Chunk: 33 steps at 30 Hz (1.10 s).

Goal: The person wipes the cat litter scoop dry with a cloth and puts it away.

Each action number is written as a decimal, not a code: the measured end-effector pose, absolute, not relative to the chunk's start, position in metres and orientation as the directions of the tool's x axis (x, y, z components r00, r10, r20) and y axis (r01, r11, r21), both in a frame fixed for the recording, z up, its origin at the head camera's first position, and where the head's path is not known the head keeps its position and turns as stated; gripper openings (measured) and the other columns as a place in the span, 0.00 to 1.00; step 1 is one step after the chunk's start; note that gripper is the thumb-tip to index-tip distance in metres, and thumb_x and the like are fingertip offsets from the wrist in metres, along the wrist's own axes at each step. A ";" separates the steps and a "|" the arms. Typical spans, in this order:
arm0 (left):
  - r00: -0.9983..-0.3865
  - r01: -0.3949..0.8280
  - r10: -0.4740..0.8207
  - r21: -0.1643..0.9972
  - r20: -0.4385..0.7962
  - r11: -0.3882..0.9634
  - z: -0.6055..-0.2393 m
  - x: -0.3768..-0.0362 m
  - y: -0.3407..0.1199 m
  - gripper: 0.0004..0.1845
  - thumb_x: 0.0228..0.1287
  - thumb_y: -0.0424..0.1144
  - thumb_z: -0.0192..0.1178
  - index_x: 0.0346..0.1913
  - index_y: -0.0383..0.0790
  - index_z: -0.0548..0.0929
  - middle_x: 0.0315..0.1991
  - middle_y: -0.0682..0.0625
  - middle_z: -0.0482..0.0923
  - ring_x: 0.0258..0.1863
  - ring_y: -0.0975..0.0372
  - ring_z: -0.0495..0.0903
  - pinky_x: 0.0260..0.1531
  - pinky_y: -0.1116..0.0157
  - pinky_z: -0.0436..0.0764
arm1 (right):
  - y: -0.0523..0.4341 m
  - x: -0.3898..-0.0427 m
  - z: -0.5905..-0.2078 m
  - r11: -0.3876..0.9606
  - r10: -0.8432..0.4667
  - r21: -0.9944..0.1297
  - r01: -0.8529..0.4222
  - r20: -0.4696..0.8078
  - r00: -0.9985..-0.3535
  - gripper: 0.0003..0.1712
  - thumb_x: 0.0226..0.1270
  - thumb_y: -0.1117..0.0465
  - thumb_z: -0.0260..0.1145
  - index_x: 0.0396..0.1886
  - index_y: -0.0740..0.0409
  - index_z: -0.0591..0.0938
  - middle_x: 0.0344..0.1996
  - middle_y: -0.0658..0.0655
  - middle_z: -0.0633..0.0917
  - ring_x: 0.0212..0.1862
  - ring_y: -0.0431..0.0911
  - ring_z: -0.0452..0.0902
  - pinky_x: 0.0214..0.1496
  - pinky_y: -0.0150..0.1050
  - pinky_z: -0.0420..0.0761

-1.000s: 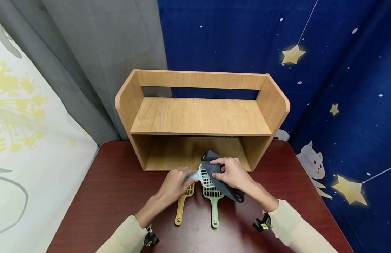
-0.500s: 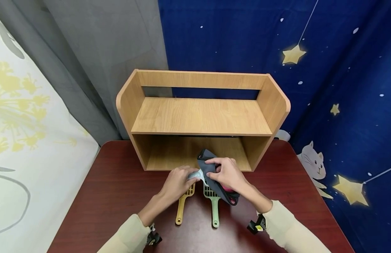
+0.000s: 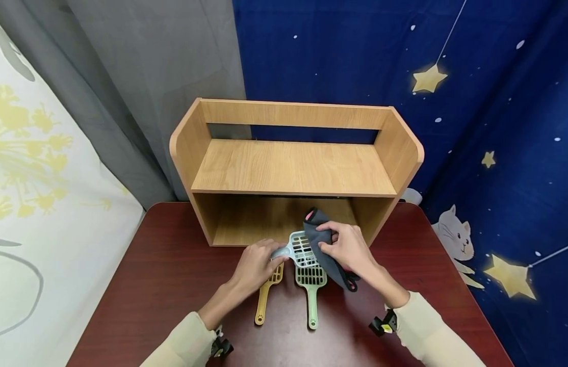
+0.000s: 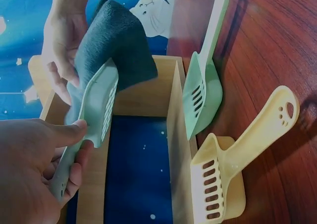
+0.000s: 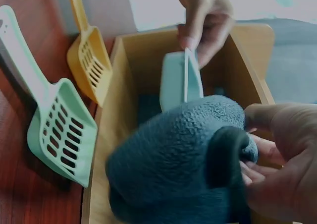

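Observation:
My left hand (image 3: 255, 266) grips the handle of a light blue slotted litter scoop (image 3: 302, 250), held up above the table in front of the shelf. In my right hand (image 3: 347, 247) is a dark grey cloth (image 3: 327, 255) with black edging, pinched between thumb and fingers at the scoop's right edge. The left wrist view shows the cloth (image 4: 116, 45) right behind the scoop's head (image 4: 101, 102). A green litter scoop (image 3: 311, 295) and a yellow litter scoop (image 3: 263, 300) lie on the table below, handles toward me.
A two-tier wooden shelf (image 3: 293, 168) stands at the back of the dark red table (image 3: 174, 285). Behind it hang a grey curtain (image 3: 164, 61) and a blue starry curtain (image 3: 320, 56). A white patterned cloth (image 3: 59, 229) hangs at the left.
The cloth first slid left over the scoop's head, covering most of it, then moved back right, and the slots show again. My left hand has stayed nearly still on the handle.

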<state>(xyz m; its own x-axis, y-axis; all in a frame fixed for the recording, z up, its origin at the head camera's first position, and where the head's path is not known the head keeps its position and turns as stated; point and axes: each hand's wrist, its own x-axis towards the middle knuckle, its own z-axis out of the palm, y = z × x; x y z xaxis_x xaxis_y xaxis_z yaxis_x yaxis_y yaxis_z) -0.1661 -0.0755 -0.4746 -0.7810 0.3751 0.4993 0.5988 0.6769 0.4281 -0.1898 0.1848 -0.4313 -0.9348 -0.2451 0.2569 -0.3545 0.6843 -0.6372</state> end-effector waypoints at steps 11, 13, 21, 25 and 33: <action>-0.782 0.600 0.352 0.468 0.513 0.649 -0.477 -0.168 -0.085 0.16 0.58 0.35 0.79 0.47 0.32 0.91 0.37 0.47 0.89 0.32 0.60 0.86 0.33 0.59 0.84 | 0.211 -0.202 -0.426 0.256 -0.247 -0.957 -0.138 0.073 -0.966 0.22 0.62 0.73 0.74 0.57 0.64 0.86 0.38 0.59 0.90 0.35 0.42 0.85 0.36 0.34 0.83; -0.788 0.595 0.348 0.479 0.509 0.646 -0.475 -0.168 -0.087 0.15 0.58 0.35 0.79 0.47 0.32 0.91 0.36 0.47 0.89 0.31 0.61 0.85 0.32 0.61 0.84 | 0.216 -0.203 -0.429 0.116 -0.269 -0.989 -0.092 0.058 -0.961 0.23 0.64 0.75 0.72 0.60 0.67 0.82 0.36 0.57 0.89 0.33 0.41 0.83 0.34 0.33 0.83; -0.791 0.595 0.338 0.511 0.510 0.620 -0.471 -0.169 -0.094 0.16 0.57 0.33 0.80 0.48 0.30 0.91 0.38 0.46 0.90 0.33 0.60 0.86 0.35 0.61 0.85 | 0.236 -0.213 -0.445 -0.237 -0.328 -0.972 0.001 0.079 -0.941 0.22 0.73 0.77 0.64 0.63 0.61 0.81 0.41 0.52 0.89 0.34 0.38 0.83 0.31 0.28 0.79; -0.794 0.593 0.327 0.533 0.512 0.604 -0.471 -0.168 -0.097 0.17 0.56 0.32 0.80 0.48 0.31 0.91 0.39 0.46 0.90 0.35 0.59 0.87 0.36 0.60 0.86 | 0.242 -0.218 -0.450 -0.352 -0.302 -0.936 0.025 0.088 -0.949 0.22 0.75 0.77 0.61 0.64 0.59 0.81 0.47 0.53 0.90 0.41 0.41 0.87 0.39 0.32 0.86; -0.775 0.615 0.325 0.530 0.542 0.584 -0.473 -0.168 -0.099 0.17 0.53 0.31 0.82 0.46 0.33 0.91 0.39 0.47 0.90 0.34 0.62 0.85 0.34 0.63 0.84 | 0.241 -0.221 -0.458 -0.423 -0.302 -0.905 0.052 0.087 -0.949 0.23 0.79 0.74 0.58 0.68 0.58 0.79 0.54 0.53 0.88 0.49 0.41 0.87 0.47 0.35 0.87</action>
<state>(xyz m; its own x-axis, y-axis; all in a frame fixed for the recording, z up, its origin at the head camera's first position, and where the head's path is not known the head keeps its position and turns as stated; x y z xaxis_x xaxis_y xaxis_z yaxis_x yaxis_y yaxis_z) -0.1678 -0.0994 -0.4727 -0.7751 0.3251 0.5417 0.6152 0.5838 0.5298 -0.2215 0.2409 -0.4581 -0.9493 -0.3021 0.0872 0.0517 -0.4233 -0.9045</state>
